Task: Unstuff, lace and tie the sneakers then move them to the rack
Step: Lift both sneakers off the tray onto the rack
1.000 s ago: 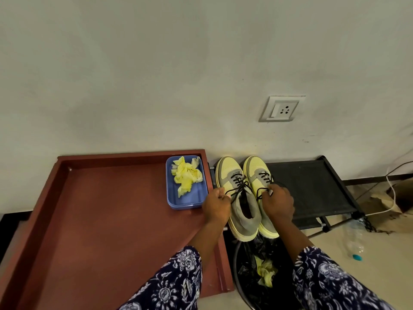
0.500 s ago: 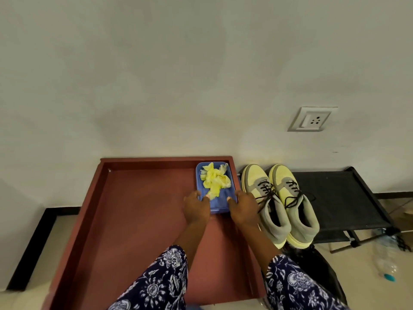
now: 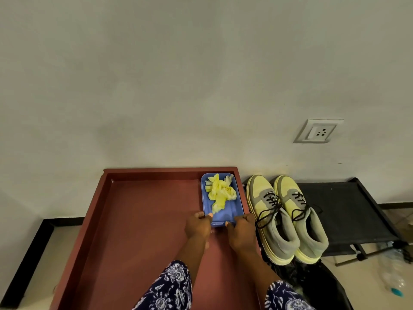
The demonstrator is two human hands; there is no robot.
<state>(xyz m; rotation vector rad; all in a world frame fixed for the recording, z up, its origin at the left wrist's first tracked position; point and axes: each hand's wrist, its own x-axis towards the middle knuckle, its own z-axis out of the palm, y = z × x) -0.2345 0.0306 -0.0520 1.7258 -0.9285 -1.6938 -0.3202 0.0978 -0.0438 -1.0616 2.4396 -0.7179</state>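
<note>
Soft, even indoor light, faint shadows — wide-angle bending at the edges (corners slightly dim and blurred).

Both hands are off the sneakers' laces now: the left hand (image 3: 197,225) and the right hand (image 3: 241,229) grip the near corners of the blue tray (image 3: 234,211), thumbs over its rim.
</note>
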